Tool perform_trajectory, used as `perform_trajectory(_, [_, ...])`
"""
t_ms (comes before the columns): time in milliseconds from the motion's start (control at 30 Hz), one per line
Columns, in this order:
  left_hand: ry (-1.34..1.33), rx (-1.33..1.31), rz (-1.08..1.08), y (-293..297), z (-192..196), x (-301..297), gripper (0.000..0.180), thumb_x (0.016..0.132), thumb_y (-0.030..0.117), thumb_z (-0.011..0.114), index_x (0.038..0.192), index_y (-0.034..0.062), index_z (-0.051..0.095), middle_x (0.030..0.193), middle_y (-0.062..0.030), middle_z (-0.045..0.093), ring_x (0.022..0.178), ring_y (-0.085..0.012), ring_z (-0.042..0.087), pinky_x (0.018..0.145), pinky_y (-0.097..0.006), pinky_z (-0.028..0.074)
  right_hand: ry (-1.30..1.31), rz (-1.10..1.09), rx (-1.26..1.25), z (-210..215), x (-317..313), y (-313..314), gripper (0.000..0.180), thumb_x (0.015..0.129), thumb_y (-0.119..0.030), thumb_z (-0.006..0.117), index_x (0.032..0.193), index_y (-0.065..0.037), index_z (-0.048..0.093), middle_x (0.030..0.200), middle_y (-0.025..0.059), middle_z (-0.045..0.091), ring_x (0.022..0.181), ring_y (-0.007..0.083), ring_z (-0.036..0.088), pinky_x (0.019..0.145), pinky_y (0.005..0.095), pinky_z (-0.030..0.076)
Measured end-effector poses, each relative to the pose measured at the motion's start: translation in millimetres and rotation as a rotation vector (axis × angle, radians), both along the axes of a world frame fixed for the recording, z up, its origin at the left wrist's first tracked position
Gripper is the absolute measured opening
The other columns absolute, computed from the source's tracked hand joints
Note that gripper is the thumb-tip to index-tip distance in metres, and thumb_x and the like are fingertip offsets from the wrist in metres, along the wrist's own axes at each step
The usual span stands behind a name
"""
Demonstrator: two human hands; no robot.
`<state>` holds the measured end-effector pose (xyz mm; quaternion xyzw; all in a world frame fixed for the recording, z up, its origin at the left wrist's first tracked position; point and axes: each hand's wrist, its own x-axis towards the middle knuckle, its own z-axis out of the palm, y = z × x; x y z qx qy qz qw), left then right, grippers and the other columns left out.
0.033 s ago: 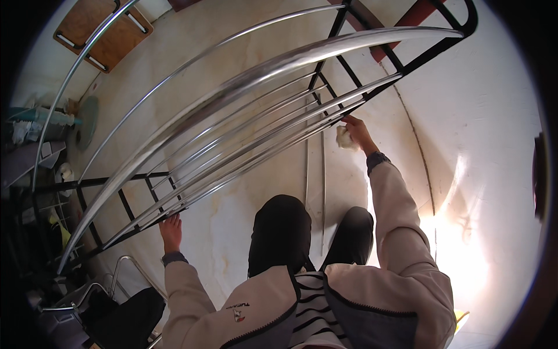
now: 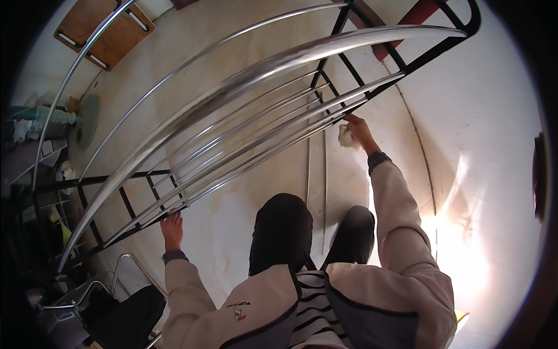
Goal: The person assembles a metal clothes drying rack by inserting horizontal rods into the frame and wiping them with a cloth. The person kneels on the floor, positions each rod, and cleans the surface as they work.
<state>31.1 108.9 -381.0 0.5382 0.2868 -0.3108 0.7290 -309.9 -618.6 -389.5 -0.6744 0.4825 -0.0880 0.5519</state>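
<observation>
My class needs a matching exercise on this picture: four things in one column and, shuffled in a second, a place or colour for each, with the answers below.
Things
1. left hand
2. white cloth
3. metal rack
4. wooden board

Places and colours
A. silver rails with black end frames
B. brown, toward the upper left of the picture
C. at the rack's near edge, toward its left end
D. at the right hand

Right pairs: 1-C, 2-D, 3-A, 4-B
</observation>
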Motion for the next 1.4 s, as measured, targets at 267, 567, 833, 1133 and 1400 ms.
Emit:
perform_trajectory(267, [-0.062,0.035,-0.057,-3,-5,0,0.08,0.098,0.065,0.036,0.144,-0.0006,0.045,0.152,-0.0145,0.042,0.144,-0.0311,0.035,0.121,-0.043,0.02,0.113,0.002,-0.126,-8,-2,-10,0.045,0.079,-0.012,0.06,0.122,-0.006,0.069,0.097,0.0121,0.074,0.079,0.0195,0.069,0.068,0.0336,0.054])
perform_trajectory(567, [-0.11,0.024,-0.154,-6,-2,-5,0.067,0.101,0.056,0.04,0.139,0.0024,0.049,0.15,-0.0127,0.046,0.141,-0.0309,0.038,0.12,-0.044,0.021,-0.014,0.071,-0.122,-19,-3,-19,0.05,0.085,-0.009,0.055,0.134,-0.01,0.062,0.125,0.0156,0.068,0.11,0.0245,0.066,0.092,0.0324,0.051])
perform_trajectory(833, [-0.08,0.011,-0.169,-10,2,-5,0.057,0.103,0.044,0.041,0.143,0.0045,0.048,0.15,-0.0092,0.046,0.142,-0.0302,0.037,0.121,-0.043,0.021,-0.041,0.022,-0.024,-3,-3,-11,0.064,0.086,-0.004,0.055,0.148,-0.013,0.048,0.138,0.0138,0.061,0.116,0.0214,0.062,0.092,0.0304,0.05])
perform_trajectory(1133, [-0.058,0.003,-0.209,-7,4,-2,0.04,0.1,0.018,0.043,0.136,0.0009,0.052,0.144,-0.0111,0.052,0.139,-0.0311,0.043,0.119,-0.044,0.027,-0.001,-0.135,0.003,18,2,-2,0.058,0.091,-0.019,0.061,0.146,-0.006,0.048,0.121,0.0082,0.067,0.104,0.0179,0.063,0.086,0.0296,0.051])
perform_trajectory(1400, [-0.359,0.254,-0.531,-7,-4,-8,0.055,0.09,-0.001,0.057,0.143,-0.0007,0.045,0.146,-0.0114,0.051,0.137,-0.0268,0.046,0.115,-0.038,0.035,-0.782,-0.55,0.692,-8,-49,87,0.039,0.101,-0.039,0.053,0.123,-0.007,0.062,0.111,0.0079,0.067,0.098,0.0225,0.066,0.084,0.0349,0.056])
